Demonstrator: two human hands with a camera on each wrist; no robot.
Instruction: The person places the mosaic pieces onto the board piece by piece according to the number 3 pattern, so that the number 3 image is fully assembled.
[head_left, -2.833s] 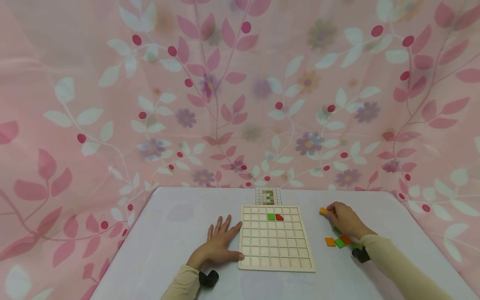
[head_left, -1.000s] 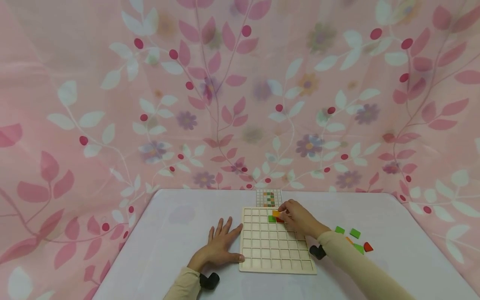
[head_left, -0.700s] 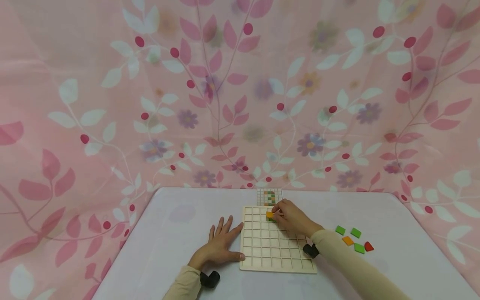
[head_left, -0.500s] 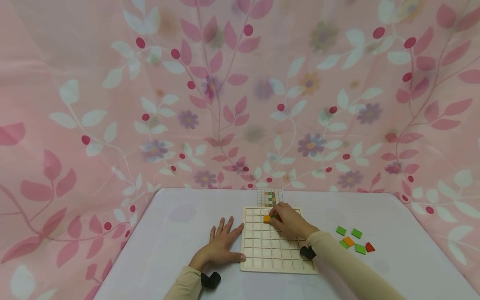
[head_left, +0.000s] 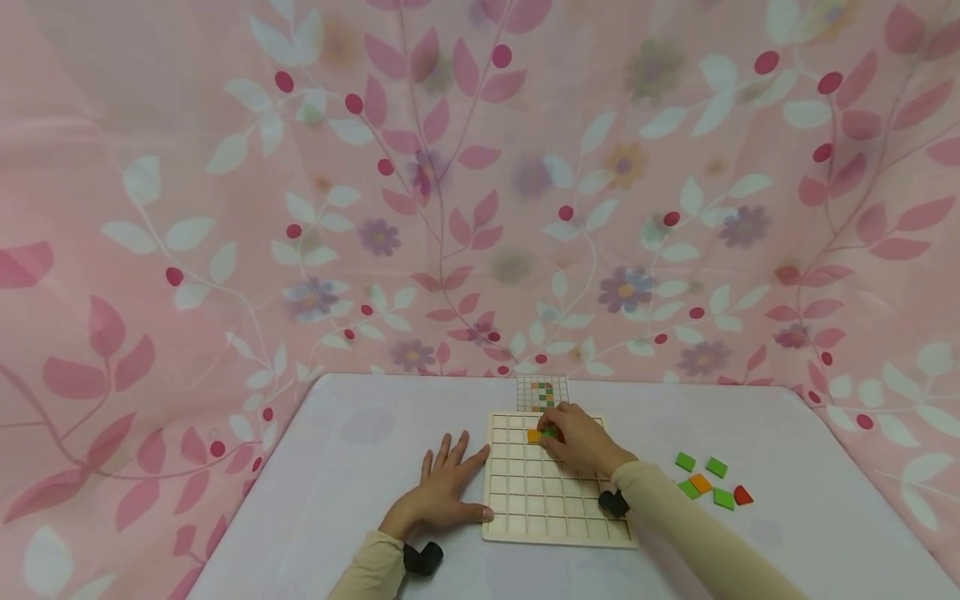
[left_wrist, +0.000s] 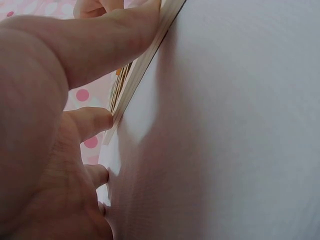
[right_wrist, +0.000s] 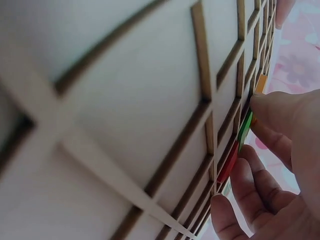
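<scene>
1. Evidently the left hand (head_left: 441, 492) steadies the wooden grid board (head_left: 536, 504): its fingers are spread wide, thumb on the near part of the left rim, forefinger touching that edge farther along. I take this as a brace against sliding on the desk (head_left: 375, 467).
2. The right hand (head_left: 581, 437) has its fingers narrow; thumb and forefinger pinch the orange tile (head_left: 533, 437), which sits in the second row from the far edge. Whether it is fully seated, I cannot tell.
3. Right wrist view: the green tile (right_wrist: 245, 128) comes next in line, then the red tile (right_wrist: 228, 162). The fingers reach over these, probably to get at the orange one from its right.
4. A printed card (head_left: 543, 394) lies just behind the board, likely so its coloured squares stay readable.
5. To the right, well apart from the board: loose green tiles (head_left: 717, 467), a loose orange tile (head_left: 701, 483), a loose red tile (head_left: 743, 495). Presumably kept on that side for easy picking.
</scene>
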